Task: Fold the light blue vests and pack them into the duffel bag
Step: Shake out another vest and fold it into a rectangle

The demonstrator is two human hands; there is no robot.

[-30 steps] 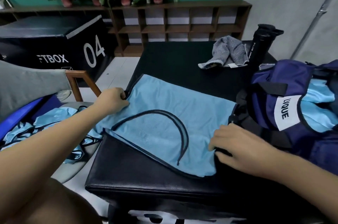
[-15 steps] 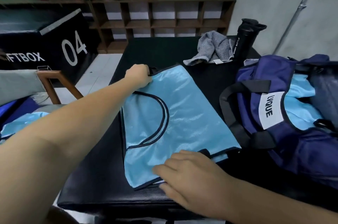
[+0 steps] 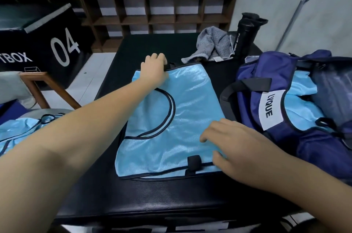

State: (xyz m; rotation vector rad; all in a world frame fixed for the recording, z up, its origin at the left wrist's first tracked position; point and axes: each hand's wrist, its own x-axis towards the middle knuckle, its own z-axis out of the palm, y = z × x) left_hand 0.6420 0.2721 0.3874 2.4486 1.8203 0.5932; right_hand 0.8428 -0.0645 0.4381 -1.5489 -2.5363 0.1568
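Blue vest (image 3: 190,111) lay on worktop (image 3: 133,198) | left grip (image 3: 154,69) clasped its 11 o'clock corner | right grip (image 3: 230,143) released, flat at 4 o'clock

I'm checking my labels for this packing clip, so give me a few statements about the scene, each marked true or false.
1. Both hands are on the vest spread on the table. True: the left hand grips its far corner, and the right hand rests flat on its near part.
2. The duffel bag is zipped shut. False: it is open, with light blue fabric showing inside.
3. The bottle lies on its side. False: it stands upright beside the towel.
4. More light blue vests lie to the left, off the table. True.
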